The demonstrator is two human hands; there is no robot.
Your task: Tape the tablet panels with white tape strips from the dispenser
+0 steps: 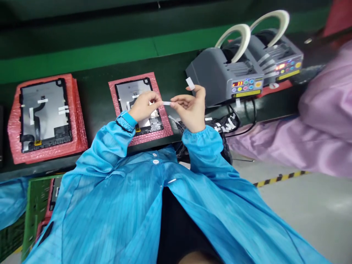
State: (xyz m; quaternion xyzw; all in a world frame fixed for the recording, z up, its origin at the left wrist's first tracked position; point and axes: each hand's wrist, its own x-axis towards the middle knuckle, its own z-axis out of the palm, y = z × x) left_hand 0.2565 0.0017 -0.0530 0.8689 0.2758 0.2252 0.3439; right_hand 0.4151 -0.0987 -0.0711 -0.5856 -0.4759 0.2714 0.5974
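Note:
Between my two hands a short strip of white tape (166,103) is stretched, pinched at one end by my left hand (145,105) and at the other by my right hand (191,110). A second piece of white tape (189,83) sticks up from a raised finger of my right hand. Below and behind my left hand lies a tablet screen assembly (125,91) on a sheet of pink bubble wrap (132,140); my hand and sleeve cover part of it. White strips show on its silver back.
To the left, a similar tablet assembly (52,110) rests on stacked pink bubble wrap (79,128). Two grey tape dispensers (211,73) with white rolls stand at right. A black bag (229,123) with tape scraps hangs at the table edge. A co-worker's pink sleeve (275,143) reaches in.

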